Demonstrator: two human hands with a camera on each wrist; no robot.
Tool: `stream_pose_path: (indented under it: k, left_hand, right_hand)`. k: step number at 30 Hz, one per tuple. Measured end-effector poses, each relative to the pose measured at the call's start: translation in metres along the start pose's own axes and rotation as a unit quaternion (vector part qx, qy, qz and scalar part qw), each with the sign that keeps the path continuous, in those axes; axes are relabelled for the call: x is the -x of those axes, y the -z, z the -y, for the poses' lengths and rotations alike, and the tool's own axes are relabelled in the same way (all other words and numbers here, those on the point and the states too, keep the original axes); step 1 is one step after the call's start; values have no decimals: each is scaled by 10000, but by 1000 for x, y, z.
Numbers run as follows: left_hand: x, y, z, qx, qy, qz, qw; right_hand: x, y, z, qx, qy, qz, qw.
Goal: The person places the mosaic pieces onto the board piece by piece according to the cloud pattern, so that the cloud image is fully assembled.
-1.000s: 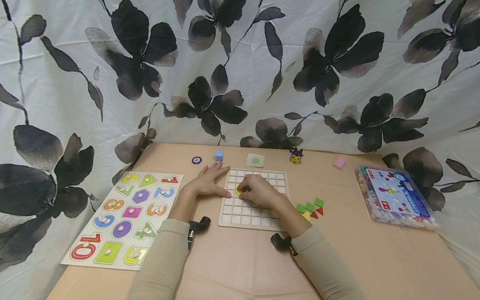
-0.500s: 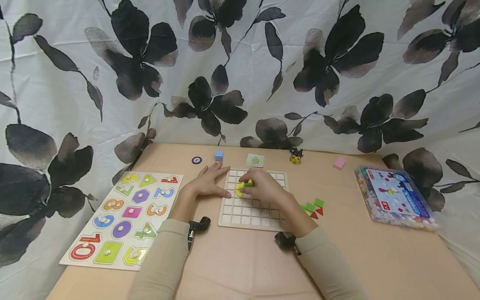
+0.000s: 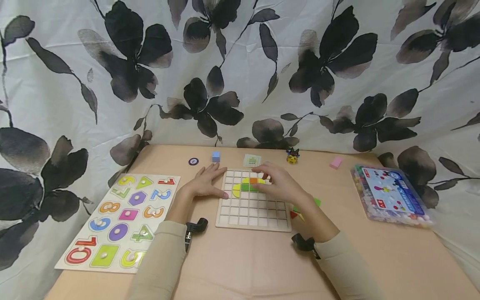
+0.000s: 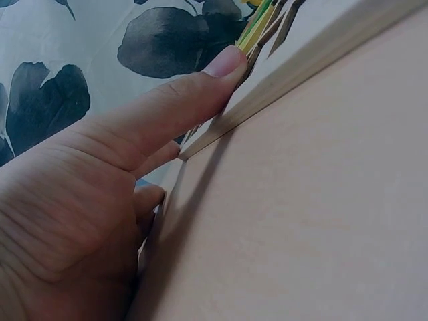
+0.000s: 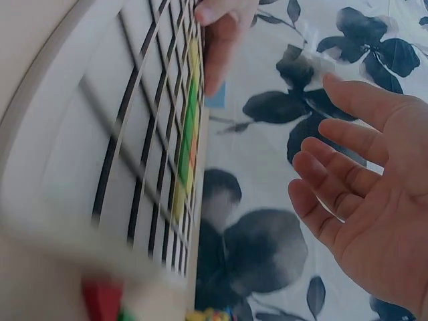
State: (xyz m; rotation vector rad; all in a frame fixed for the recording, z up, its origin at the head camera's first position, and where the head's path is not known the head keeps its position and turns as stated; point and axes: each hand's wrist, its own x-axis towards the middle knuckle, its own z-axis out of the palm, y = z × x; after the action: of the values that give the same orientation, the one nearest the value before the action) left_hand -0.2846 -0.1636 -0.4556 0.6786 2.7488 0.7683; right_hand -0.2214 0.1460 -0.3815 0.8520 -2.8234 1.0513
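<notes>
A white grid board (image 3: 243,221) with raised square cells lies in the middle of the table. Yellow (image 3: 236,191), green (image 3: 245,187) and orange (image 3: 253,181) flat pieces sit together in its upper cells. My left hand (image 3: 204,183) lies spread at the board's left side, its thumb on the edge; in the left wrist view the thumb (image 4: 224,63) presses the rim. Over the board's upper right hovers my right hand (image 3: 283,183), fingers loosely bent. The right wrist view shows that hand (image 5: 374,180) holding nothing. It hides part of the grid.
Loose green (image 3: 317,202) and red (image 3: 293,214) pieces lie right of the board, partly behind the forearm. A number puzzle board (image 3: 112,216) is at left, a plastic bead box (image 3: 390,196) at right. A blue cube (image 3: 216,157), card (image 3: 252,160) and small figure (image 3: 292,156) stand behind.
My right hand has let go of the pieces and drawn back to the right, uncovering the green and orange ones. The left hand stays at the board's edge.
</notes>
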Motion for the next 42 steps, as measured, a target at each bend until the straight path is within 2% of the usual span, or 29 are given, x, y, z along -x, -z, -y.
stream_pose_path:
  k: [10,22,27,32,42]
  left_hand:
    - [1,1,0,85,-8,-10,10000]
    - [-1,1,1,14,5,-16,10000]
    - [-1,1,2,14,24,-15,10000]
    - [0,1,1,20,38,-5,10000]
    - [-1,1,1,6,-39,-23,10000]
  right_hand:
    - [34,32,-27,141,-362,-129,9992]
    - [49,56,-65,-36,-647,-95,9979]
    - [53,63,-75,-109,-731,298,9968]
    - [57,65,-84,-70,-929,931,9913]
    - [59,52,-94,-376,-1241,1759,9758]
